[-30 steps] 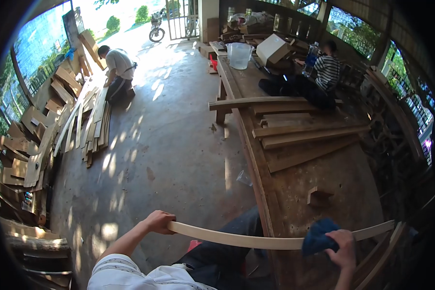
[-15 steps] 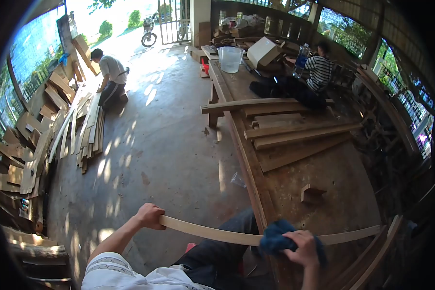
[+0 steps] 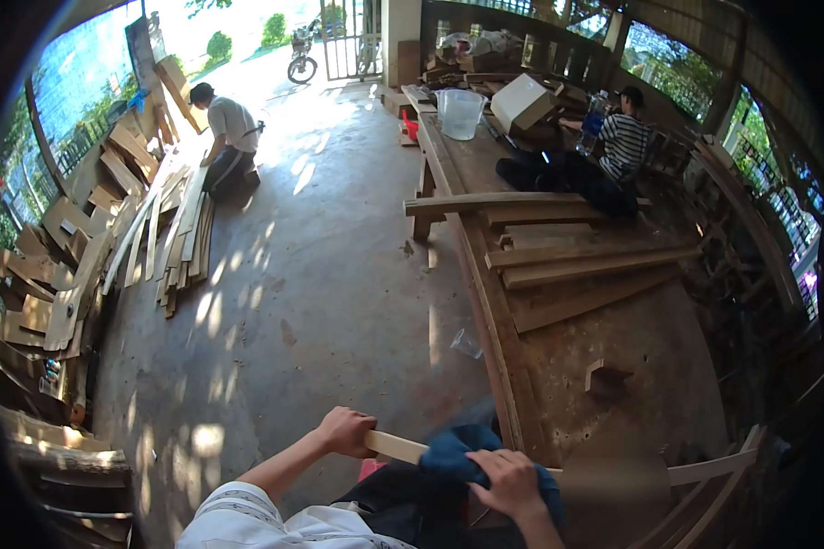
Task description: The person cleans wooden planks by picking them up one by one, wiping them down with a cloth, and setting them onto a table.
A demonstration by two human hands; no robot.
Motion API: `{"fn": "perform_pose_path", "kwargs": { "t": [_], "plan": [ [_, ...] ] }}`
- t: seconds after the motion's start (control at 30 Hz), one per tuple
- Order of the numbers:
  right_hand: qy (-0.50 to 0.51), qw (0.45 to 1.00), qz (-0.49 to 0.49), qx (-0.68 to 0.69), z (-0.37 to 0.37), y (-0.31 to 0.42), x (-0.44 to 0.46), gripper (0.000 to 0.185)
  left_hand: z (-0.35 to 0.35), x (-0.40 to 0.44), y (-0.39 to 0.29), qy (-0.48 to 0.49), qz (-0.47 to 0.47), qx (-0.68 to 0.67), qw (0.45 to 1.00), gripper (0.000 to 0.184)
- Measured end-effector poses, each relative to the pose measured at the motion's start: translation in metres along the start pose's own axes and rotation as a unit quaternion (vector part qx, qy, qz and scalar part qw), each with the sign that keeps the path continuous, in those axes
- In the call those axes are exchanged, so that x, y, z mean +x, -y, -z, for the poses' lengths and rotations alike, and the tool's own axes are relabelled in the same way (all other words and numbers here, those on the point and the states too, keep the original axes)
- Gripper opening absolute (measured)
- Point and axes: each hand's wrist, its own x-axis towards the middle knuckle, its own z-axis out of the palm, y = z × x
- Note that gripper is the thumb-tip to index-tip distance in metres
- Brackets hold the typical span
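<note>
My left hand [image 3: 348,431] is closed around the near end of a long, thin wooden strip [image 3: 395,446]. The strip runs to the right across my lap and over the workbench edge. My right hand [image 3: 506,482] presses a dark blue cloth [image 3: 453,448] onto the strip, a short way from my left hand. The cloth wraps over the wood and hides part of it. Farther right, a brownish blur covers another stretch of the strip; I cannot make out what it is.
On the workbench [image 3: 655,339] lie a small wood block [image 3: 606,377], several planks [image 3: 604,267] and a clear plastic bucket [image 3: 460,114]. A person in stripes [image 3: 623,142] sits beyond. Another person [image 3: 233,137] crouches by wooden strips [image 3: 188,238]. A clear plastic cup [image 3: 467,344] lies on the floor.
My right hand and the cloth have slid left along the strip, closer to my left hand. The room has shifted slightly rightward in view.
</note>
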Motion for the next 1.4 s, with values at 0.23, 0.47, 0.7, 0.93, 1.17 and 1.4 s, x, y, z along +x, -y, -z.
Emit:
{"fn": "perform_pose_path", "kwargs": {
  "t": [0.23,0.47,0.7,0.93,1.17,1.4],
  "plan": [
    [-0.089,0.985,-0.076,-0.127,0.107,-0.067,-0.113,0.052,-0.045,-0.112,0.125,-0.037,0.071,0.038,0.996,0.038],
    [-0.124,0.966,-0.098,-0.205,0.102,-0.085,-0.127,0.053,-0.031,-0.128,0.09,-0.315,0.052,0.142,0.937,0.032],
    [-0.131,0.977,-0.081,-0.147,0.049,-0.072,-0.071,0.058,-0.012,-0.07,0.015,-0.369,0.094,0.161,0.91,0.039],
    [-0.078,0.992,-0.014,-0.094,-0.021,0.004,0.014,0.055,-0.003,-0.004,-0.092,-0.339,0.092,0.152,0.924,0.037],
    [-0.121,0.989,0.015,-0.087,-0.043,0.016,0.032,0.053,0.029,0.003,-0.091,-0.19,0.013,0.114,0.975,0.043],
    [-0.157,0.971,-0.086,-0.155,0.034,-0.084,-0.039,0.059,0.009,-0.027,0.003,-0.236,-0.039,0.106,0.965,0.048]
  ]
}}
